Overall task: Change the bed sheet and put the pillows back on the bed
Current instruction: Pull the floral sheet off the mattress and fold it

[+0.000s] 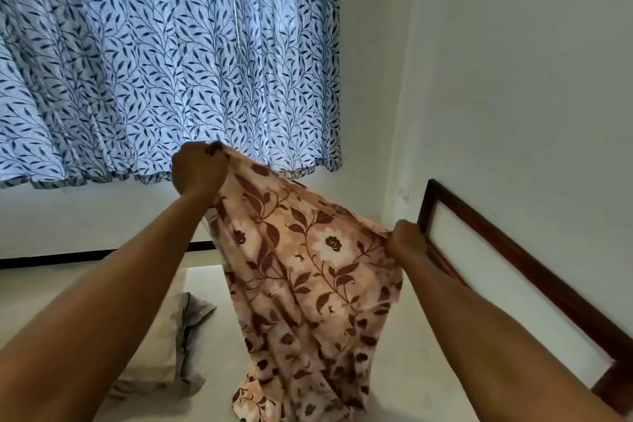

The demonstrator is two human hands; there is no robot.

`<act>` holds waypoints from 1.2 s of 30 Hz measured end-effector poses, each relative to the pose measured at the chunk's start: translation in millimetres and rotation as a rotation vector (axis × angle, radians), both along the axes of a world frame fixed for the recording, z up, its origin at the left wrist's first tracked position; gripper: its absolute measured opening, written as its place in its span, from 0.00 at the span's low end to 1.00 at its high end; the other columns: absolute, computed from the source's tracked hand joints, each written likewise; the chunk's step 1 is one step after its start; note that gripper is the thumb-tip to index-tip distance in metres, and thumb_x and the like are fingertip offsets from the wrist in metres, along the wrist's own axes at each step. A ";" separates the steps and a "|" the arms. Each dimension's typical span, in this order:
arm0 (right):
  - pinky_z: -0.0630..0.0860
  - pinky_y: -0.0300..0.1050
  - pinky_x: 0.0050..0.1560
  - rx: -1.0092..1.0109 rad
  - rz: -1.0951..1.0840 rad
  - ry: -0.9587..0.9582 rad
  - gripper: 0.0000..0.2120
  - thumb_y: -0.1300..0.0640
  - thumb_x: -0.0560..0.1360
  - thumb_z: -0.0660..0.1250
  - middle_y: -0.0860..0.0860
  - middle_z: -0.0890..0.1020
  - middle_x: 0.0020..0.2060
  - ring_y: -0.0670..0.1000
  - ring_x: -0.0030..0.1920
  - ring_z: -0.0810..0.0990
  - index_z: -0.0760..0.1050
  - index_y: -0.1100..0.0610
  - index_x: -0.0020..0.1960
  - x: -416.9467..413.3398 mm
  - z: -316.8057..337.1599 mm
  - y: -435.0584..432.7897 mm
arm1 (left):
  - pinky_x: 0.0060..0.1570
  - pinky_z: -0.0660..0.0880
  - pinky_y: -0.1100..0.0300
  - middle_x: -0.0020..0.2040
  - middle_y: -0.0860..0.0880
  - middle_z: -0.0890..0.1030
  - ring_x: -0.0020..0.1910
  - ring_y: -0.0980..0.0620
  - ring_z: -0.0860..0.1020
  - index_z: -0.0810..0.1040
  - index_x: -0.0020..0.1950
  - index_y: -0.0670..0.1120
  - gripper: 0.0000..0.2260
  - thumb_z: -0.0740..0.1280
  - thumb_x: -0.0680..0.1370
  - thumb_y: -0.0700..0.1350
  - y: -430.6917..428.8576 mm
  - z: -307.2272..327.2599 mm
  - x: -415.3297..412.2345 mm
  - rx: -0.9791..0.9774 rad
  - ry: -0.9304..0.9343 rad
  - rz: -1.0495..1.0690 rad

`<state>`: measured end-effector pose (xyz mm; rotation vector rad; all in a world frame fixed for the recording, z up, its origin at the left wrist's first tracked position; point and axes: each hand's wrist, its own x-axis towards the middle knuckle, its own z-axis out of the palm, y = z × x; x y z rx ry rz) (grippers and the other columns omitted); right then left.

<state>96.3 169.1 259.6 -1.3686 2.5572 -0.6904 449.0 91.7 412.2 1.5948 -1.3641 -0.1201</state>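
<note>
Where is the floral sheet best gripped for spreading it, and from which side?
Probably along its upper edge, hands apart, from the near side. The left hand grips the raised end and the right hand the lower end, so the floral sheet hangs loose down to the mattress.

No legible text or labels

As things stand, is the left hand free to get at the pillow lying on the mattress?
Probably not right now: the left hand grips a raised edge of the floral sheet. The pillow lies in the open lower down, so the path looks free if the hand lets go.
</note>
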 end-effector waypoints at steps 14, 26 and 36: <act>0.68 0.44 0.36 -0.677 0.410 -0.338 0.11 0.53 0.71 0.65 0.53 0.79 0.32 0.49 0.33 0.75 0.79 0.60 0.36 50.2 137.7 -30.5 | 0.35 0.68 0.57 0.32 0.42 0.76 0.33 0.47 0.74 0.79 0.34 0.41 0.15 0.67 0.78 0.48 -7.9 -7.8 -40.7 0.145 0.221 -0.381; 0.80 0.56 0.51 -0.228 0.837 -0.081 0.08 0.58 0.72 0.67 0.56 0.84 0.41 0.55 0.44 0.81 0.83 0.59 0.46 98.9 123.2 -40.5 | 0.42 0.76 0.57 0.43 0.46 0.81 0.40 0.52 0.78 0.80 0.46 0.43 0.07 0.75 0.74 0.44 24.8 -15.0 -69.5 0.192 -0.016 -0.764; 0.81 0.47 0.49 -0.636 0.537 -0.320 0.11 0.59 0.74 0.66 0.52 0.88 0.44 0.51 0.46 0.85 0.87 0.55 0.50 80.1 156.0 -39.2 | 0.38 0.68 0.54 0.42 0.35 0.81 0.45 0.35 0.80 0.80 0.39 0.38 0.06 0.70 0.73 0.40 1.2 -116.9 -18.0 0.378 -0.255 -0.260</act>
